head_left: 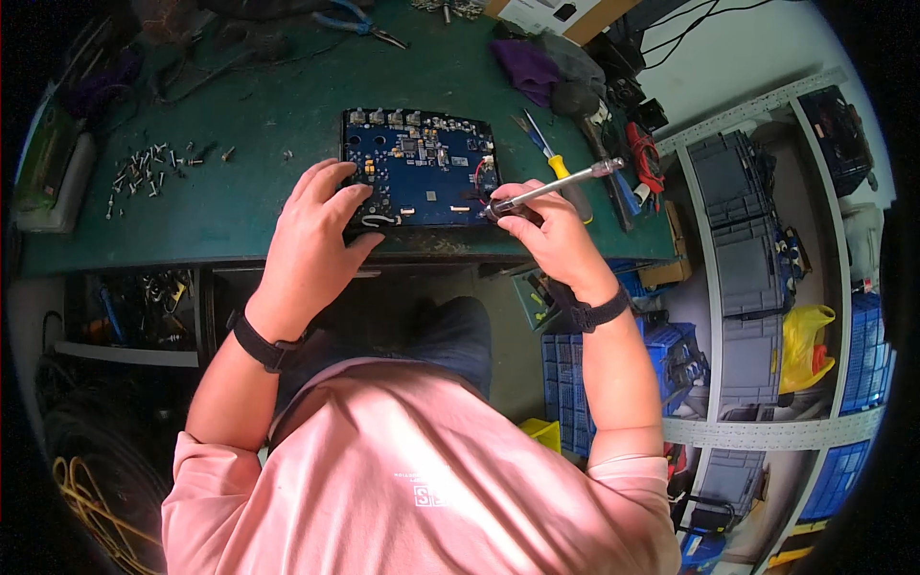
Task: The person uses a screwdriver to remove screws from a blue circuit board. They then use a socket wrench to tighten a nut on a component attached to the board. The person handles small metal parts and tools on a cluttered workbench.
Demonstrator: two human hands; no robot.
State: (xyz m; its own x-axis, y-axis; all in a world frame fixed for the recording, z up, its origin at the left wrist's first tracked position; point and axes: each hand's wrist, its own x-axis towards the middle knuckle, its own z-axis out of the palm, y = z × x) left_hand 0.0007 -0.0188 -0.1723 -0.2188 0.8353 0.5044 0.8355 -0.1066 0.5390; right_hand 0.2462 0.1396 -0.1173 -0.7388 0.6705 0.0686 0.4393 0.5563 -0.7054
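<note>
A blue circuit board (422, 177) in a black housing lies near the front edge of the green workbench, with small connectors along its far side. My left hand (311, 230) is at the board's left edge, fingers apart and fingertips resting on its side; the thumb is spread toward the near corner. Beside the board's right edge, my right hand (551, 235) is closed around a screwdriver (561, 186). Its long metal shaft points up to the right, away from the board, and its dark end is by the near right corner. Red and black wires show there.
Loose screws (149, 172) are scattered at left on the workbench (259, 105). Blue-handled pliers (359, 24) lie at the far side. A yellow-handled screwdriver (556, 163), a hammer (604, 144) and red cables (644, 158) are at right. Shelving with grey bins (752, 268) stands further right.
</note>
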